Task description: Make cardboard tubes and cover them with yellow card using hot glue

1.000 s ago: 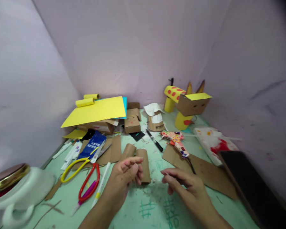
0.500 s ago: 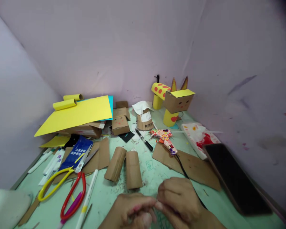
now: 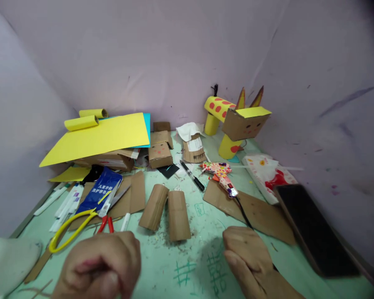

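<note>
Your hands have parted: left hand [image 3: 101,265] fisted over the scissors [image 3: 81,226], right hand [image 3: 244,253] curled near 2 tubes [image 3: 168,209], contents untellable.

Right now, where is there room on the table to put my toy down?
The barest patch is the green tabletop between the left hand and right hand, in front of the two cardboard tubes. It has pen scribbles. The left side by the scissors and the back row are crowded.
</note>
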Demonstrator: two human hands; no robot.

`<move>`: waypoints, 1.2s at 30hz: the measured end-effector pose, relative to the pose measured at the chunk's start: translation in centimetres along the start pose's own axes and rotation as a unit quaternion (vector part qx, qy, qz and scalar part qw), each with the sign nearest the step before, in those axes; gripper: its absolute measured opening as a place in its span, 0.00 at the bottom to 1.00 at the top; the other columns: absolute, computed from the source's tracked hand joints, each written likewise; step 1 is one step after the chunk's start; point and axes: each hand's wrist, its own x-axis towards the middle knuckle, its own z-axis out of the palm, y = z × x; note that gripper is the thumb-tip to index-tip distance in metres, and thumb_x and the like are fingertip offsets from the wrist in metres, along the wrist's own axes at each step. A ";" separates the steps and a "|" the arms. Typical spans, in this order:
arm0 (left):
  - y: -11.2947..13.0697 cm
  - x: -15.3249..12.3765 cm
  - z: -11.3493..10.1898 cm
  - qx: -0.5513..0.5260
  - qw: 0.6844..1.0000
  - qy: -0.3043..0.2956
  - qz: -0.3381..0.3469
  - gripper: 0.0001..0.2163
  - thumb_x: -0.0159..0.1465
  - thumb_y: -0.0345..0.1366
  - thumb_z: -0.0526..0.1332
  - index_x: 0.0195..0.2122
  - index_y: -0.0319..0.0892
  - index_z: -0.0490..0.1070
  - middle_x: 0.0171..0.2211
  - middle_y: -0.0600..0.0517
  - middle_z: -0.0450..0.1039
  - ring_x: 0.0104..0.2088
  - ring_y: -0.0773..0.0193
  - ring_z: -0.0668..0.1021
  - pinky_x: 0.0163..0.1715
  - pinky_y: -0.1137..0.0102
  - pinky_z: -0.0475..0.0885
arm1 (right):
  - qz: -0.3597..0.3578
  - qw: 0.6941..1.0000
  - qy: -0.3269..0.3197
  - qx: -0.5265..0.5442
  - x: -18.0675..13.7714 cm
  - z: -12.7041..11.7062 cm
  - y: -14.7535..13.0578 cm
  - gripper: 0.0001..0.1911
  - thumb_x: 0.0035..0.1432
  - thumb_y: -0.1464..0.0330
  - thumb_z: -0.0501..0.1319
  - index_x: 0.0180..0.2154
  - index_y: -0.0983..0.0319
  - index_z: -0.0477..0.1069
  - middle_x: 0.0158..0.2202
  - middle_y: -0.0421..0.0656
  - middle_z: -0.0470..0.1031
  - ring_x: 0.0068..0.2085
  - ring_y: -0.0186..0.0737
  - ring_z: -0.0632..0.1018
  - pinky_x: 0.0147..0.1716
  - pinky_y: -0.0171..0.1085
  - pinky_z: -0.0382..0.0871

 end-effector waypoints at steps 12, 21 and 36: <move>-3.8 4.5 0.2 0.434 0.834 0.313 -0.138 0.13 0.56 0.49 0.58 0.31 0.44 0.71 0.29 0.52 0.71 0.29 0.59 0.71 0.29 0.67 0.65 | 0.400 0.904 -0.070 0.130 5.4 1.4 -0.5 0.20 0.54 0.57 0.57 0.43 0.63 0.67 0.36 0.49 0.75 0.32 0.45 0.76 0.32 0.42 0.67; -5.0 5.2 0.4 0.572 0.772 0.133 -0.245 0.28 0.55 0.46 0.57 0.56 0.38 0.63 0.47 0.41 0.74 0.46 0.46 0.76 0.42 0.58 0.68 | 0.416 0.902 -0.100 0.051 8.5 4.9 -0.3 0.40 0.44 0.58 0.66 0.56 0.66 0.57 0.36 0.52 0.77 0.33 0.50 0.77 0.29 0.41 0.64; -5.3 4.5 1.6 0.103 0.965 0.109 -0.216 0.26 0.48 0.39 0.67 0.48 0.39 0.65 0.42 0.46 0.76 0.43 0.52 0.76 0.40 0.64 0.70 | 0.275 0.879 0.011 0.389 6.0 2.1 1.6 0.25 0.45 0.67 0.68 0.47 0.62 0.66 0.50 0.51 0.72 0.51 0.53 0.72 0.49 0.50 0.66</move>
